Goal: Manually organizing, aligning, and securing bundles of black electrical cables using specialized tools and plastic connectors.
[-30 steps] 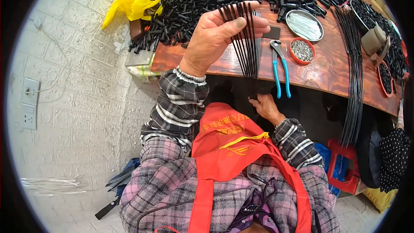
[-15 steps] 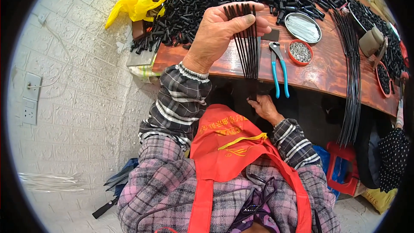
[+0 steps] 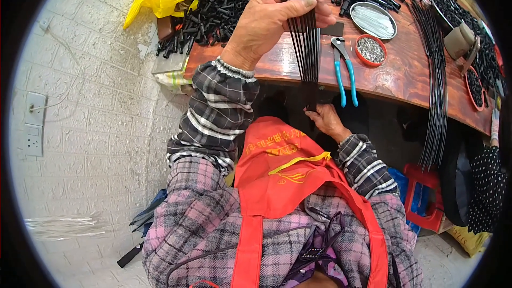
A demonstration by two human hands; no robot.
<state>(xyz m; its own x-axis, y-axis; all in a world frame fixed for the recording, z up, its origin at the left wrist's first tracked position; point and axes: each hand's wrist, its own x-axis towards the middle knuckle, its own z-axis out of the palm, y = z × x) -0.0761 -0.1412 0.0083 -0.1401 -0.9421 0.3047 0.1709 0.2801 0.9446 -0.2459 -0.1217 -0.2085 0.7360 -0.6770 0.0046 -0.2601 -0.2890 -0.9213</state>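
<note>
Rods (image 3: 308, 77), black, span between hands at desk (image 3: 394, 72) edge: left hand (image 3: 261, 21) clamps the fanned tops, right hand (image 3: 329, 121) pinches the bundled bottoms. Metal dish (image 3: 380, 38): white strips (image 3: 373, 21). Red bowl (image 3: 372, 65): metal bits (image 3: 370, 49). Left thumb further right across rods than 1 s ago.

White wall in brick-patterned relief (image 3: 101, 144), 8 to 10 o'clock, fitted with paired white rectangular socket plates (image 3: 34, 124) at 9 o'clock; a thin white cable (image 3: 81, 61) loops above them. Glossy reddish-brown wooden worktop (image 3: 397, 81), 10 to 3 o'clock, its grain visible, with a pale patch of reflected light at 1 o'clock; dark shadow beneath. Red plastic stool (image 3: 434, 216), 4 o'clock; pale grey floor (image 3: 429, 258), between 4 and 5 o'clock.
</note>
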